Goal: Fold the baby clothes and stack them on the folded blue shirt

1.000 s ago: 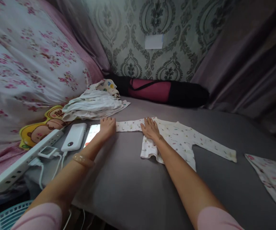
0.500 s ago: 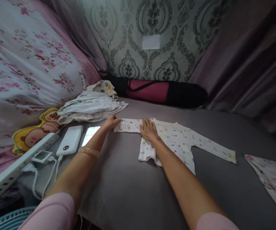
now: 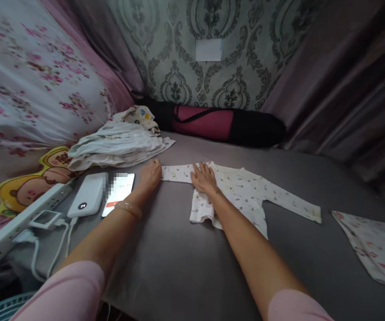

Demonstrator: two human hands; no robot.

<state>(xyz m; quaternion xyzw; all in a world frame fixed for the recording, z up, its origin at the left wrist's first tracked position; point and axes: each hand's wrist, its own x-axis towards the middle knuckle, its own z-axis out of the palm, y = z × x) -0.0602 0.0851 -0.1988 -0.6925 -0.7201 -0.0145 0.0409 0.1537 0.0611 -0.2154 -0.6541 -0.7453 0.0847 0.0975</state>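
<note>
A small white long-sleeved shirt point(image 3: 242, 191) with a scattered print lies spread on the grey surface, both sleeves stretched out sideways. At the end of its left-side sleeve, my left hand point(image 3: 151, 174) is closed with the fingers curled over the cuff, which it hides. My right hand point(image 3: 204, 179) lies flat with fingers extended, pressing where that same sleeve meets the body. The shirt's lower left corner is slightly rumpled beneath my right wrist.
A pile of clothes point(image 3: 119, 142) lies at the back left. Near my left arm are a phone point(image 3: 120, 191), a white power bank point(image 3: 88, 196) and a power strip point(image 3: 25, 218) with cables. A folded printed cloth point(image 3: 373, 245) lies at right; a black-and-pink rolled bag point(image 3: 206, 122) rests by the wall.
My left hand has closed and turned over the sleeve cuff, with the fingers more curled. My right hand stays flat on the shirt. The whole view has shifted slightly.
</note>
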